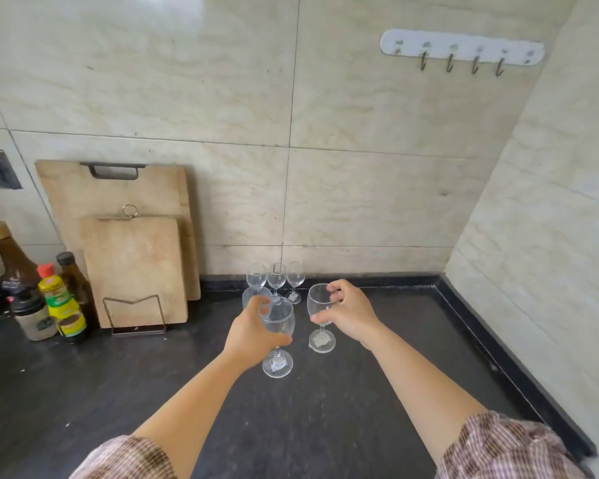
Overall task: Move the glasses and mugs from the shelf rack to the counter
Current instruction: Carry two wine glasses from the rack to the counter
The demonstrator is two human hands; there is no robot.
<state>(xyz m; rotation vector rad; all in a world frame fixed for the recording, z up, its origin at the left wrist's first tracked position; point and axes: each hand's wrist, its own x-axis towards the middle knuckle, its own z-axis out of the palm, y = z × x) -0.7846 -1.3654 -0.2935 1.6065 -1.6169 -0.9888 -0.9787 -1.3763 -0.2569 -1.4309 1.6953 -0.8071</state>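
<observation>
The left wine glass (279,323), held round its bowl by the left hand (253,333), and the right wine glass (317,302), held by the right hand (351,316), are near the desk's (377,392) back edge. This looks like the set-down; next comes a clean release. Small glasses (276,278) crowd behind, with open room toward the front.

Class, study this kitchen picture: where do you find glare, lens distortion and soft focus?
Head view: a pale glare patch on the upper wall tile; tile joints bow from the wide lens; the three far glasses look soft; shadows on the counter are faint.
</observation>
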